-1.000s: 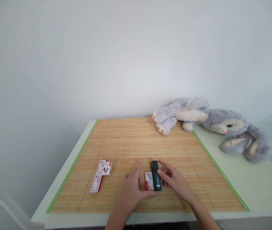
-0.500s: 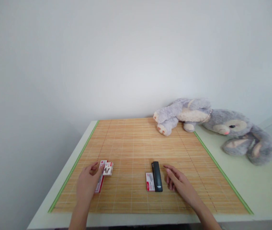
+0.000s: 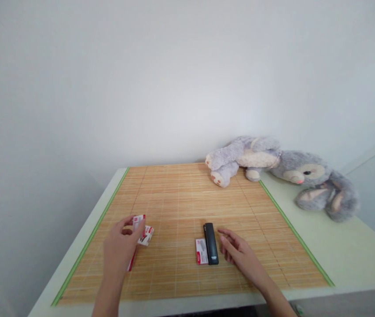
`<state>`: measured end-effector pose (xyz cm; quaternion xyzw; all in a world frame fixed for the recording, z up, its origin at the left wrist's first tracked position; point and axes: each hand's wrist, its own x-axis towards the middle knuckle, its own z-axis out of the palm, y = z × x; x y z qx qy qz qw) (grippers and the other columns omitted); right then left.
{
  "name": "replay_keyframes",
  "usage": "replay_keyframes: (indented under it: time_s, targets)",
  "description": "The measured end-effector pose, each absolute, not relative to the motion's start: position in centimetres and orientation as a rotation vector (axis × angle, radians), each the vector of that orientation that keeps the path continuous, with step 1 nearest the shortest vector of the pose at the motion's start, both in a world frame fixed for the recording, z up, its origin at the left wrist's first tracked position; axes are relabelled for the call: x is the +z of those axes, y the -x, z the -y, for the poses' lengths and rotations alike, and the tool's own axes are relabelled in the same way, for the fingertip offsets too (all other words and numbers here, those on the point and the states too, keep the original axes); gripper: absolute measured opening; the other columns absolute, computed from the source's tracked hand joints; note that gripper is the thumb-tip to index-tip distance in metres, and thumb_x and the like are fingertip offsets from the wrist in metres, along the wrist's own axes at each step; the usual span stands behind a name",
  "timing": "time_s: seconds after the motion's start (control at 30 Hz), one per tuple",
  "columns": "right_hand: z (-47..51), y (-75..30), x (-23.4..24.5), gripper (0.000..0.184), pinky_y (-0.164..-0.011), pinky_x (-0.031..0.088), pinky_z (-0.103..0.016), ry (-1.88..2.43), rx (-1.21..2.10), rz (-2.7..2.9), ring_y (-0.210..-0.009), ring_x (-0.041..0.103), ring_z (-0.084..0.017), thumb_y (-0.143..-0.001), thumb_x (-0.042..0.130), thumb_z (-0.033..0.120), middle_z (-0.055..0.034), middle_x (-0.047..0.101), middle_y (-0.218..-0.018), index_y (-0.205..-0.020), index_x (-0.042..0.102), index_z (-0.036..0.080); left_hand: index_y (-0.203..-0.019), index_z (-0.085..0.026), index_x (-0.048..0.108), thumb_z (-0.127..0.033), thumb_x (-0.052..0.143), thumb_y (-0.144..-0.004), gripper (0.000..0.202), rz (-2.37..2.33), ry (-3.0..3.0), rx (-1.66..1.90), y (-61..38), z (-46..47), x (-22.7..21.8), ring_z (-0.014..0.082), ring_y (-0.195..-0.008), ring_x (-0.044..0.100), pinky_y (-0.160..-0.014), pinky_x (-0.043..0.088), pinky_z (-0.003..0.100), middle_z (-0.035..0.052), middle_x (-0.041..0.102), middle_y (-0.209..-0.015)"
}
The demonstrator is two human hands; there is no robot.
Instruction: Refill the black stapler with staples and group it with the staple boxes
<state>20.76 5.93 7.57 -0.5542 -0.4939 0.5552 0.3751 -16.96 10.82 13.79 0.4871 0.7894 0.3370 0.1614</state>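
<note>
My left hand (image 3: pixel 121 241) is closed on a long flat red-and-white pack (image 3: pixel 139 219), thumb on one side and fingers on the other. My palm and thumb cover much of the pack. Right beside it, a small white box (image 3: pixel 147 235) with a dark clip picture and a red corner sits tilted against my thumb side. A black stapler (image 3: pixel 211 243) lies lengthwise on the mat, with a small red-and-white box (image 3: pixel 202 252) along its left side. Just right of the stapler, my right hand (image 3: pixel 240 255) is empty, its index finger extended and the other fingers loosely bent.
A bamboo mat (image 3: pixel 181 193) with green edges covers much of the white table (image 3: pixel 349 246). At the back right, a grey plush rabbit (image 3: pixel 260 158) lies on its side, its legs over the mat. A plain wall (image 3: pixel 174 88) stands behind.
The flat pack, lying on the mat before, is now gripped by my left hand and its far end is raised. The small clip box beside it has turned. My right hand keeps its place by the stapler.
</note>
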Motion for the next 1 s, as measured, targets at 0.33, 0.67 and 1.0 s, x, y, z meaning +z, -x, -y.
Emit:
replay_keyframes:
  time_s: [0.33,0.67,1.0]
  targets:
    - [-5.1,-19.4,8.5,0.055,-0.063,0.045,-0.03,1.434,1.314,1.457,-0.068,0.058,-0.018,-0.099,0.057,0.057,0.0023,0.06,-0.075,-0.14,0.059,0.02,-0.099,-0.02,0.07,-0.044,0.074,-0.08,0.031,-1.653,-1.421,0.88,1.6,-6.5,8.9,0.0218,-0.078,0.071,-0.075,0.054,0.033,0.0049,0.076,-0.086]
    - [-4.1,-18.2,9.0,0.044,-0.068,0.044,-0.03,1.529,1.19,1.611,-0.074,0.061,-0.019,-0.101,0.054,0.05,-0.0002,0.065,-0.081,-0.132,0.065,0.021,-0.108,-0.018,0.074,-0.048,0.072,-0.082,0.039,-1.611,-1.333,0.873,1.8,-6.7,8.3,0.023,-0.079,0.071,-0.076,0.055,0.036,0.0085,0.078,-0.095]
    - [-4.5,-18.0,9.6,0.044,-0.065,0.042,-0.029,1.51,1.232,1.586,-0.072,0.057,-0.019,-0.1,0.055,0.051,0.0003,0.063,-0.078,-0.127,0.067,0.02,-0.109,-0.018,0.076,-0.051,0.072,-0.081,0.043,-1.597,-1.362,0.886,1.2,-6.6,8.8,0.0229,-0.079,0.07,-0.076,0.055,0.036,0.0091,0.077,-0.097]
